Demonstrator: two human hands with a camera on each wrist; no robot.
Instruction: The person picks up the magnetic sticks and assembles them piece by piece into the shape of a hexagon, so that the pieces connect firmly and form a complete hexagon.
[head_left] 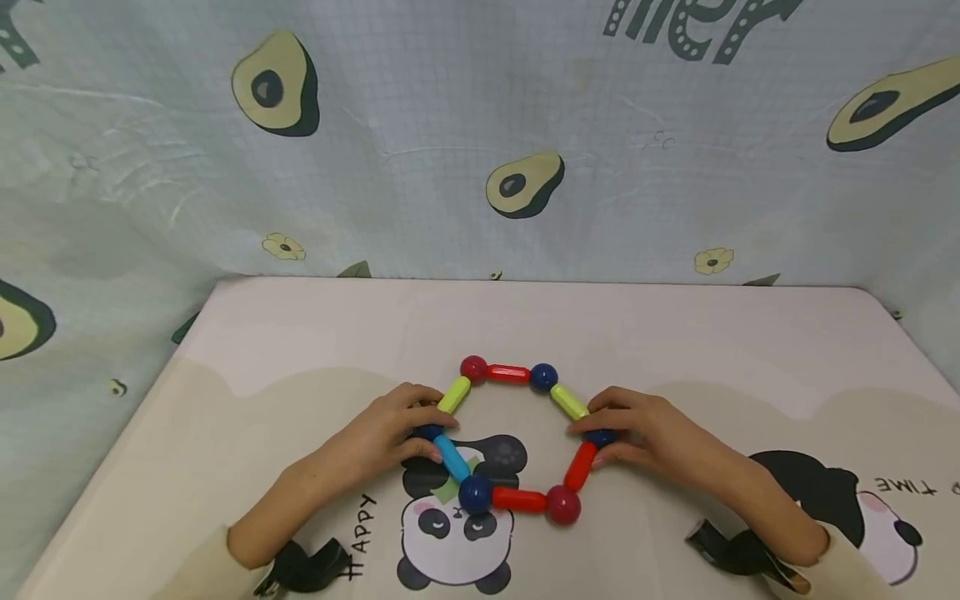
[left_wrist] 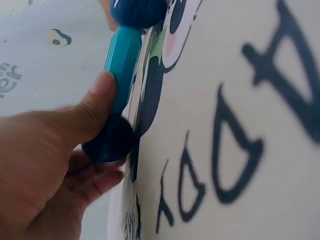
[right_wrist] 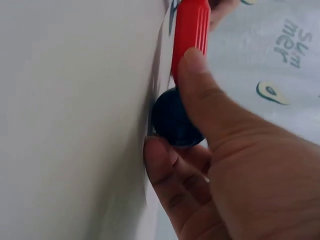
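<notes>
A six-sided ring of coloured rods and balls lies on the table, over a printed panda. Its far side is a red rod [head_left: 508, 374] between a red ball [head_left: 474, 368] and a blue ball [head_left: 543, 377]. My left hand [head_left: 397, 425] grips the blue ball [left_wrist: 111, 142] at the left corner, thumb on the light-blue rod [head_left: 452, 459]. Around the blue ball [right_wrist: 176, 120] at the right corner curl the fingers of my right hand [head_left: 630, 427]; its thumb lies along a red rod [head_left: 580, 466]. The near side joins a blue ball [head_left: 476, 495] and a red ball [head_left: 562, 505].
The pale table cover [head_left: 300, 325] carries printed pandas and lettering. Behind it hangs a light curtain [head_left: 420, 108] with avocado prints. Black straps [head_left: 303, 568] sit at both wrists.
</notes>
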